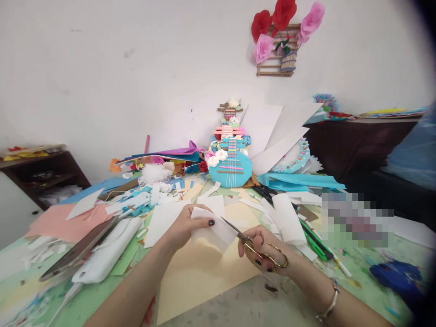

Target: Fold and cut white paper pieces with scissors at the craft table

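My left hand (185, 225) pinches a folded piece of white paper (214, 229) above the table, thumb on top. My right hand (264, 250) has its fingers through the gold handles of a pair of scissors (254, 245). The blades point left and meet the right edge of the white paper. Beneath both hands lies a large cream sheet (200, 272).
The green table (98, 295) is strewn with paper scraps, a pink sheet (64, 222), a white case (109, 252), green-handled scissors (316, 245) and a blue glue gun (395, 277). A turquoise paper guitar (231, 165) leans on the wall. Paper flowers (282, 27) hang above it.
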Available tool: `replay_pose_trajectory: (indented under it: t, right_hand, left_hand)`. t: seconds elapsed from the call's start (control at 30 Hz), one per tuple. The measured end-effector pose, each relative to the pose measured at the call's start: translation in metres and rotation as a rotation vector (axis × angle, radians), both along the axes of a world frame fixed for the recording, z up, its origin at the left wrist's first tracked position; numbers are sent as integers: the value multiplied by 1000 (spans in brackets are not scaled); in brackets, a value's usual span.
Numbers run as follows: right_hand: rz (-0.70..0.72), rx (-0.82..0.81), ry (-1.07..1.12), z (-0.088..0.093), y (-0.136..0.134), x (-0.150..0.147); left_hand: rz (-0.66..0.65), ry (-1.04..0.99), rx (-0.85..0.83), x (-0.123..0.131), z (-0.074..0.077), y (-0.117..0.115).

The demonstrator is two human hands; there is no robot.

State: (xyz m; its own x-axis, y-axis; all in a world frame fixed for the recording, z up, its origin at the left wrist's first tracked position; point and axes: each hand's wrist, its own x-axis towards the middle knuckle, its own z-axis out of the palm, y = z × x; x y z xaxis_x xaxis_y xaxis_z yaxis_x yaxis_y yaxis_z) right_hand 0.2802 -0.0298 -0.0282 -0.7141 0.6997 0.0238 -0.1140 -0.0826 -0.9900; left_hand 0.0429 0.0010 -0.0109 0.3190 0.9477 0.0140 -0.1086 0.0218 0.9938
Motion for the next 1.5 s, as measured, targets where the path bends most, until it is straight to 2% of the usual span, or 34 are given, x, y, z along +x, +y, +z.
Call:
replay_pose_trajectory:
  t: [0.13,0.57,0.8,1.1,1.33,1.5]
  right_hand:
    - [35,42,4,-2,0,1]
    - [103,-5,50,-11,6,0]
    - [147,32,-5,-5,5,-1]
    - [131,20,-26,-6,2,-3]
    - [115,18,-18,-15,5,-5]
    - [147,13,-18,-10,5,-5]
  left_hand:
    - [12,5,17,1,-3,1]
    - [51,64,61,6,-3,-1]
    - [27,139,66,7,1,-3]
    - [-11,238,98,11,4,-7]
    - [-47,229,83,15,2,-7]
    - [-39,195,84,14,0,-7]
